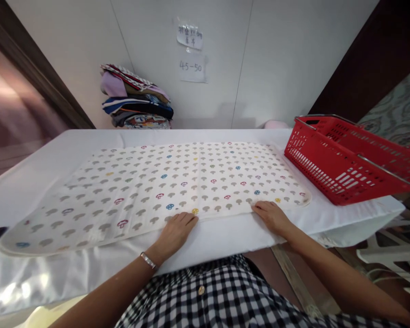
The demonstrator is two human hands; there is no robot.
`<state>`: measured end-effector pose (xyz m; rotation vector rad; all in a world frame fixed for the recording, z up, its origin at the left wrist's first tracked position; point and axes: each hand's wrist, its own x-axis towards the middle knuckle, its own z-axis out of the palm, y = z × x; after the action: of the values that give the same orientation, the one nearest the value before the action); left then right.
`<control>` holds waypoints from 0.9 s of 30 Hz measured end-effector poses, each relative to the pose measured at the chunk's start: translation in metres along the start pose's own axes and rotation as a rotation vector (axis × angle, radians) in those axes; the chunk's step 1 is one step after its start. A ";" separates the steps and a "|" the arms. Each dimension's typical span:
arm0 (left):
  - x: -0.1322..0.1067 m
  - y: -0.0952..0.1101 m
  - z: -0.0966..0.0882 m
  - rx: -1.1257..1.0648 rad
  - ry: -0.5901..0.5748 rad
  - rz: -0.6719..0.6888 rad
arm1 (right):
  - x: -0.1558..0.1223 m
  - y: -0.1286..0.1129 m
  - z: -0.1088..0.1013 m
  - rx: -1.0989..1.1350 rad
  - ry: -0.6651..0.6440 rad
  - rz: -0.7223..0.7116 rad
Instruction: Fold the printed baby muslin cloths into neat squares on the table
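Observation:
A white cloth with a mushroom print (pixel 205 184), seemingly a blanket, lies spread flat across the table, its corners rounded. Small grey mushrooms cover it, with some blue, red, purple and yellow ones among them. My left hand (pixel 177 231) rests on the near edge of the cloth, left of its middle, fingers laid flat. Further right, my right hand (pixel 272 217) touches the same edge with its fingertips, palm down. Neither hand lifts the fabric. Both thumbs are mostly hidden.
A red plastic basket (pixel 323 168) with metal handles stands on the table's right end. Against the back wall is a stack of folded fabrics (pixel 138 102). Paper signs (pixel 193 68) hang on the wall. White satin-like cloth covers the table (pixel 99 269). A white plastic stool (pixel 392 250) is at lower right.

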<state>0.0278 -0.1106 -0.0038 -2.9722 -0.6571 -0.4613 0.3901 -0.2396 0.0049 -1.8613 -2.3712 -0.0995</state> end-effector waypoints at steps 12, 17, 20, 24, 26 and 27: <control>0.010 -0.003 -0.008 0.023 -0.051 -0.136 | 0.003 0.018 0.011 -0.054 0.195 -0.058; 0.003 0.001 -0.006 -0.005 -0.045 -0.127 | -0.005 0.024 0.015 -0.047 0.215 -0.069; 0.001 0.002 0.000 0.009 -0.063 -0.127 | -0.010 0.028 0.022 -0.054 0.248 -0.045; 0.006 0.000 0.002 0.007 -0.030 -0.110 | -0.014 0.038 0.022 -0.072 0.301 -0.022; 0.007 -0.001 0.001 -0.010 -0.023 -0.098 | -0.017 0.045 0.018 -0.081 0.320 -0.022; 0.008 -0.001 0.001 -0.016 -0.021 -0.093 | -0.019 0.048 0.017 -0.084 0.330 -0.015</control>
<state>0.0344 -0.1068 -0.0026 -2.9752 -0.8004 -0.4444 0.4401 -0.2441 -0.0157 -1.7056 -2.1836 -0.4749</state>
